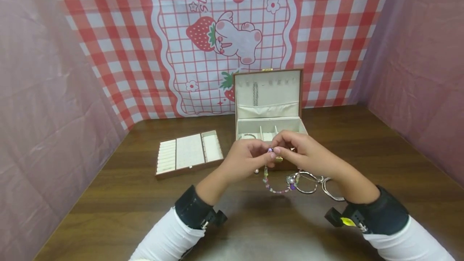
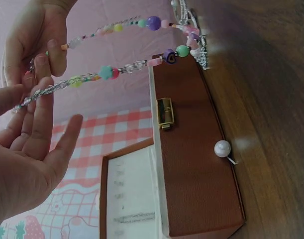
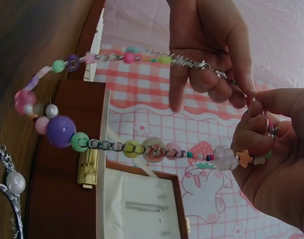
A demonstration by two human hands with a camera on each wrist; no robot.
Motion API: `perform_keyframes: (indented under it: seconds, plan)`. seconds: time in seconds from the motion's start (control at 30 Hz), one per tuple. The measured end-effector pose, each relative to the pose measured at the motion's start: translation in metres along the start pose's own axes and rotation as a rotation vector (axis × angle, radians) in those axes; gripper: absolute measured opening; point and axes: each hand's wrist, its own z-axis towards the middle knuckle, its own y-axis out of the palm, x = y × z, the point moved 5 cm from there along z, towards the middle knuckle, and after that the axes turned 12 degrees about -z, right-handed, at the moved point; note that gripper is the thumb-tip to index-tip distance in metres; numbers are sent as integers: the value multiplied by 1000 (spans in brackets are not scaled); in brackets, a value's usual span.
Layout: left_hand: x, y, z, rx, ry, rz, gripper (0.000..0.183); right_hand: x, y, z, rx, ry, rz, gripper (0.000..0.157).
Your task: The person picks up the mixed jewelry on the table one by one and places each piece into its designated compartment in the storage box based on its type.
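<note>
Both hands hold up a colourful beaded necklace (image 1: 270,189) by its ends, and its loop hangs below them. My left hand (image 1: 244,157) pinches one end, where silver chain runs between thumb and fingers. With thumb and forefinger, my right hand (image 1: 308,152) pinches the other end, fingertips meeting those of the left. Large purple (image 3: 60,132), green, pink and star-shaped beads show along the strand in the right wrist view. The hands are in front of a brown jewellery box (image 2: 196,174) with a gold clasp (image 2: 165,113), its lid raised.
Silver bangles (image 1: 307,193) lie on the table below the right hand. A pearl earring (image 2: 222,148) lies by the box front. Left of the box rests a cream-lined tray (image 1: 190,151) with ring rolls. A fine chain (image 1: 255,94) hangs inside the lid. A strawberry-print cloth (image 1: 134,43) hangs behind.
</note>
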Motion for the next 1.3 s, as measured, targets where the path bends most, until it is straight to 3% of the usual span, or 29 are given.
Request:
perform_keyframes:
  seconds: [0.27, 0.53, 0.7, 0.87, 1.13, 1.3]
  plan:
    - [4, -9, -2, 92, -88, -88, 18, 3, 4, 2, 0, 73, 84, 8]
    - [4, -19, -3, 228, -181, -396, 19, -1, 3, 2, 222, 58, -46, 15]
    - [8, -20, -3, 263, -207, -484, 24, -10, 10, 1, 238, 12, -62, 18]
    - [13, -17, -5, 239, -218, -543, 33, -13, 14, 1, 243, 41, -136, 21]
    - [19, -7, -9, 123, -176, -720, 46, -14, 11, -2, 362, 98, -289, 21]
    - [19, -4, -9, 115, -182, -737, 42, -16, 8, -4, 402, 80, -314, 17]
